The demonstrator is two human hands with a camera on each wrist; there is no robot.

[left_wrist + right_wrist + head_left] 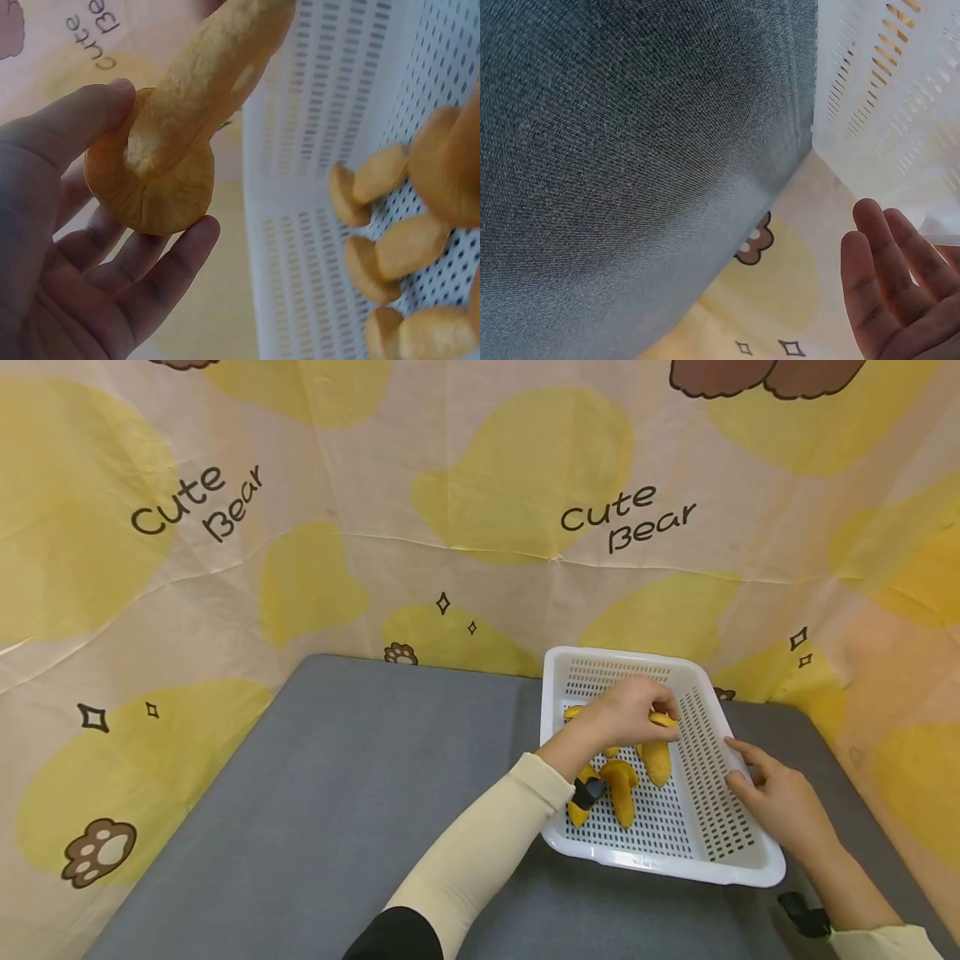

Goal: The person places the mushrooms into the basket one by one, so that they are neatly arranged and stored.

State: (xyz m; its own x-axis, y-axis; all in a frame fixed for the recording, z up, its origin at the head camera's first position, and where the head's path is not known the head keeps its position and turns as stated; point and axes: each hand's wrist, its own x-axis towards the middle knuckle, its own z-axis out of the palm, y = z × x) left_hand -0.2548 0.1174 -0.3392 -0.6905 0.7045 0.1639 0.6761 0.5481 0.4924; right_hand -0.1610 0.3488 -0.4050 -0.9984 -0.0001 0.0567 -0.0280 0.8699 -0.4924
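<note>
In the head view, my left hand point(626, 714) is over a white perforated basket point(660, 867). It holds a yellow mushroom point(202, 90); the left wrist view shows thumb and fingers around the cap's edge, with the stem pointing up and away. Several more yellow mushrooms point(621, 793) lie on the basket floor below, partly covered by my left forearm. My right hand point(783, 802) is at the basket's right rim, fingers fairly straight. From the right wrist view, these fingers point(877, 277) lie along the outside of the basket wall.
The basket stands on a grey cloth-covered table point(360, 793), near its back right edge. Behind the table hangs a yellow and cream curtain point(495, 468) printed with "Cute Bear". Dark wrist devices sit at both of my wrists.
</note>
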